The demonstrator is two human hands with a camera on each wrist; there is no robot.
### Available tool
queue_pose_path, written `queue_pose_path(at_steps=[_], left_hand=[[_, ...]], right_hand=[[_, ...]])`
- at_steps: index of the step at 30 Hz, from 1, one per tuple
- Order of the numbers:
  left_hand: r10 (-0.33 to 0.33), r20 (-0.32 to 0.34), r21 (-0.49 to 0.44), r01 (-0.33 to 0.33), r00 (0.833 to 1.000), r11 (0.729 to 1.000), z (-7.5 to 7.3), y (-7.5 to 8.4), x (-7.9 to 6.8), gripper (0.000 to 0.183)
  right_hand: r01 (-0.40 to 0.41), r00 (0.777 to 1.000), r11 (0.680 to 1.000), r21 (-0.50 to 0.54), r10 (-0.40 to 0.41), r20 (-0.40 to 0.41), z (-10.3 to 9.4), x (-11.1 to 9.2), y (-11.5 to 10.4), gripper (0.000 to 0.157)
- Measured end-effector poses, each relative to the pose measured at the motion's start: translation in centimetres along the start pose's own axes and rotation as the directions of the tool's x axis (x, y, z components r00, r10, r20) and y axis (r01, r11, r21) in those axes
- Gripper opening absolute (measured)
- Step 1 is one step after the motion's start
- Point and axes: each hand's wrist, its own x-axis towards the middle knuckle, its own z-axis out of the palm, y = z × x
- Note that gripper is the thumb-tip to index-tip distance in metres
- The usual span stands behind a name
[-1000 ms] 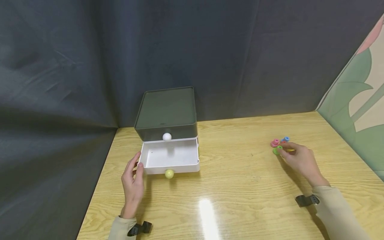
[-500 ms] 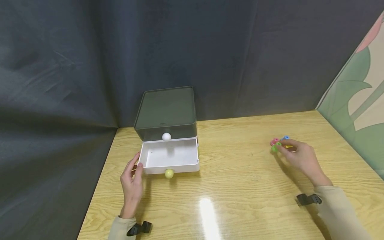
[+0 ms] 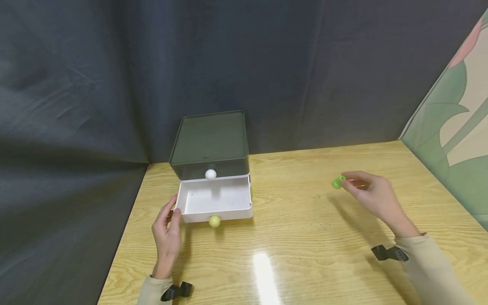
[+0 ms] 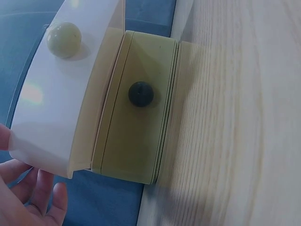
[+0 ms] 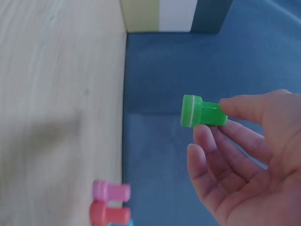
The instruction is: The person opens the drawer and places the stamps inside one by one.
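My right hand pinches a small green toy stamp between thumb and fingers, above the table at the right. Below it in the right wrist view stand a pink stamp and a red stamp, with a sliver of a blue one at the edge. In the head view that hand mostly hides them. My left hand grips the left front corner of a pulled-out white drawer, thumb at the front and fingers along the side. The drawer's inside is bare.
The dark grey cabinet stands against a dark curtain. Its top drawer has a white knob. Beneath the white drawer is a yellow-green drawer with a dark knob. A patterned panel borders the table's right side.
The right hand has lifted the green stamp from the group and carried it a little to the left. The left hand stays at the drawer corner, and the drawer has not moved.
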Motion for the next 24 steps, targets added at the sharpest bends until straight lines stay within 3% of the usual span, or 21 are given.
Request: queue_pose_path(at_steps=[24], left_hand=[[-0.031,0.022,0.008,0.031,0.999,0.999,-0.1,-0.1,-0.1,0.038]], right_hand=[[0.066,0.988,0.989,0.135,-0.084,0.133,1.9,0.7,-6.8,0.036]])
